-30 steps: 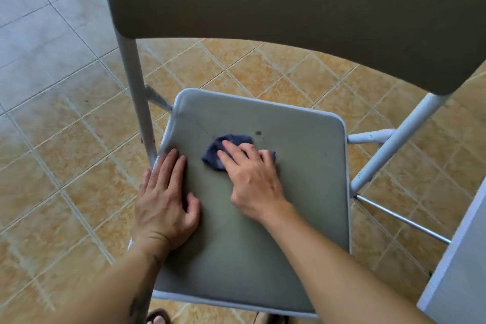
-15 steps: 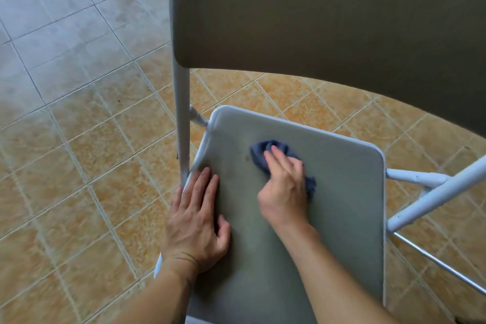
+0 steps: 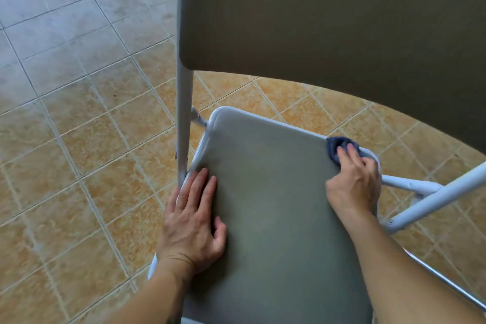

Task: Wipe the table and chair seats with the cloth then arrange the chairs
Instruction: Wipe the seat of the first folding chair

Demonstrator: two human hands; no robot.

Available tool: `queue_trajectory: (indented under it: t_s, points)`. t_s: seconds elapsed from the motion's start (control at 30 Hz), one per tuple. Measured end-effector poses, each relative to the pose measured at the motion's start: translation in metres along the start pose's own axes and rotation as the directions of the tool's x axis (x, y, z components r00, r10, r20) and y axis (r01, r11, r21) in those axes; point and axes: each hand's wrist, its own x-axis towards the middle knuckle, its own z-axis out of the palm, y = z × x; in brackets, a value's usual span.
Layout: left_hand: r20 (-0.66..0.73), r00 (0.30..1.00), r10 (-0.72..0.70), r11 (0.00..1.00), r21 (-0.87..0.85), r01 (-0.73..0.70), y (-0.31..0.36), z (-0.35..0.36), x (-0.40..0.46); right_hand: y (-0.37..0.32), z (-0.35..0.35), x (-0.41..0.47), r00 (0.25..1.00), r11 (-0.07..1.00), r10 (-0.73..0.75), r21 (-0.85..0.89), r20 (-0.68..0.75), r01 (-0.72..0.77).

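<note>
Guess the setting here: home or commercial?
Probably a home dining or kitchen area, though unconfirmed: glossy beige marbled floor tiles, a grey padded folding chair with white metal tube frame, wiped bare-handed with a small dark blue cloth.

We look down on the chair seat [image 3: 276,205], which stands on the tiled floor [image 3: 79,139]. The backrest [image 3: 328,21] rises at 12 o'clock. Our left hand [image 3: 193,221] lies flat on the seat's edge at 9 o'clock, beside the frame post [image 3: 184,118]. Our right hand [image 3: 353,181] presses the cloth [image 3: 334,147] onto the corner at 2 o'clock. The side brace [image 3: 431,197] runs at 3 o'clock.
</note>
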Motion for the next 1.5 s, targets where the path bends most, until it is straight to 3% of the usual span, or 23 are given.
queue_trajectory:
  t_s: [0.1,0.17,0.23,0.3,0.37,0.57,0.77,0.97,1.03,1.1,1.2,1.3,1.37,1.43,1.5]
  points:
    - [0.006,1.0,-0.007,1.0,0.017,0.007,0.001,0.001,0.001,-0.022,0.002,-0.009,0.993,0.99,0.118,0.072,0.003,-0.118]
    - [0.013,1.0,-0.012,1.0,0.018,0.012,0.001,0.002,-0.001,-0.057,0.009,-0.017,0.997,0.983,0.083,0.163,0.006,-0.083]
    - [0.008,1.0,-0.007,1.0,0.029,0.007,0.003,0.004,-0.001,-0.099,0.019,-0.031,0.99,0.961,-0.141,0.244,0.024,0.131]
    - [-0.003,1.0,-0.019,0.999,0.028,0.019,0.0,0.005,-0.001,-0.147,0.028,-0.046,0.897,0.872,-0.437,0.276,0.068,0.404]
    - [-0.021,1.0,-0.02,0.999,0.043,0.021,-0.003,0.003,0.0,-0.176,0.032,-0.052,0.822,0.817,-0.554,0.271,0.129,0.509]
    - [-0.053,0.999,0.008,0.996,0.084,-0.003,0.001,0.009,0.001,-0.091,0.029,-0.05,0.898,0.888,-0.436,0.189,0.053,0.42]
    - [-0.079,0.997,0.016,0.997,0.075,-0.011,0.004,0.008,0.001,0.029,0.002,-0.086,0.991,0.993,-0.096,0.062,-0.092,0.102]
    - [-0.098,0.995,0.026,0.998,0.052,-0.021,0.005,0.008,-0.004,0.015,-0.002,-0.158,0.972,0.968,0.147,0.23,-0.181,-0.103]
    - [-0.073,0.997,0.037,0.998,0.045,-0.034,0.002,0.008,-0.006,-0.015,-0.003,-0.189,0.985,0.96,0.114,0.27,-0.129,-0.076]
    - [-0.011,0.999,0.043,0.999,0.026,-0.043,-0.002,0.006,-0.007,-0.048,-0.003,-0.227,0.998,0.948,-0.036,0.316,-0.051,0.05]
    - [0.085,0.996,0.029,0.999,-0.047,-0.025,-0.006,-0.002,-0.005,-0.085,-0.007,-0.276,0.958,0.91,-0.272,0.349,0.091,0.225]
    - [0.079,0.992,0.099,0.993,-0.065,-0.094,-0.004,-0.011,-0.018,-0.081,-0.012,-0.292,0.922,0.904,-0.357,0.306,0.152,0.3]
    - [0.059,0.961,0.271,0.962,-0.041,-0.269,-0.002,-0.01,-0.041,-0.059,-0.016,-0.29,0.929,0.925,-0.337,0.239,0.151,0.296]
    - [0.113,0.899,0.424,0.905,-0.035,-0.423,-0.002,-0.002,-0.07,-0.029,-0.019,-0.287,0.967,0.96,-0.225,0.196,0.12,0.199]
    - [0.164,0.867,0.471,0.88,-0.019,-0.475,-0.003,0.007,-0.096,0.0,-0.024,-0.285,0.994,0.984,-0.082,0.161,0.074,0.069]
